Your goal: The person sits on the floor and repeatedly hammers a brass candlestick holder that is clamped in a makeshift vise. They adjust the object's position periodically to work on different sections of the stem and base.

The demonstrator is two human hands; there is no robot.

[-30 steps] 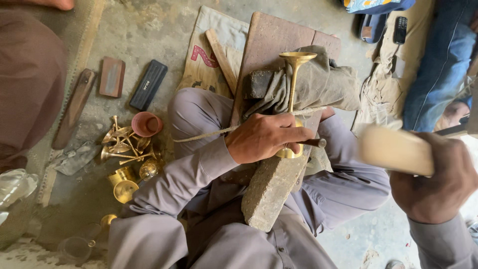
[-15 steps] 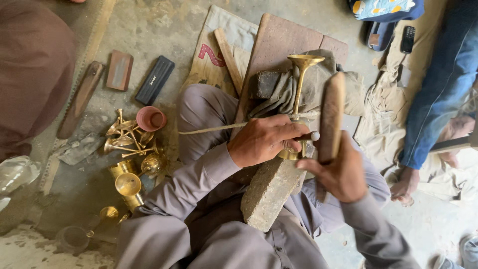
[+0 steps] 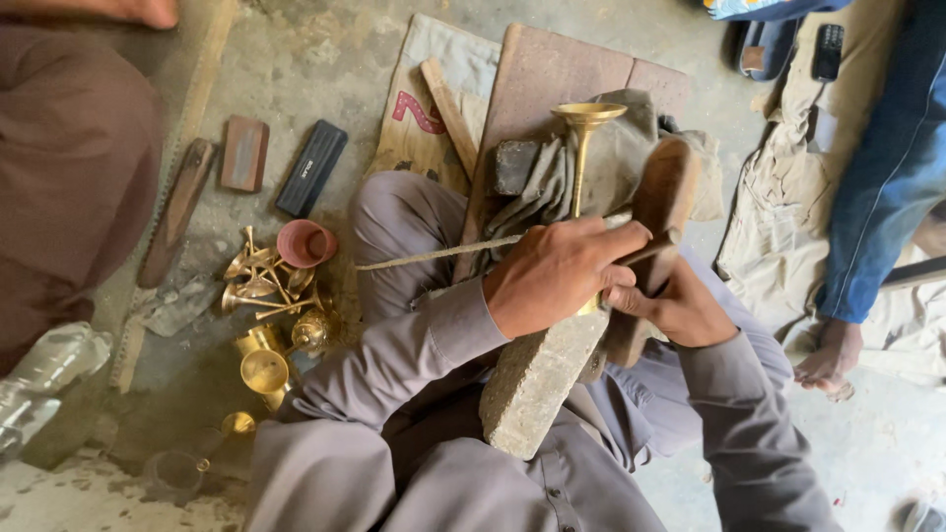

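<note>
Two hands work one brass stem (image 3: 583,163), which stands flared end up on a stone block (image 3: 537,379) across the person's lap. The left hand (image 3: 557,276) is closed around the stem's lower part, also pinning a thin rod (image 3: 434,254) that runs off to the left. The right hand (image 3: 680,310) grips a wooden mallet (image 3: 655,222), its face just beside the stem. This looks like the hammering step; the next blow calls for a steady hold on the stem. More brass pieces (image 3: 266,296) lie on the floor.
</note>
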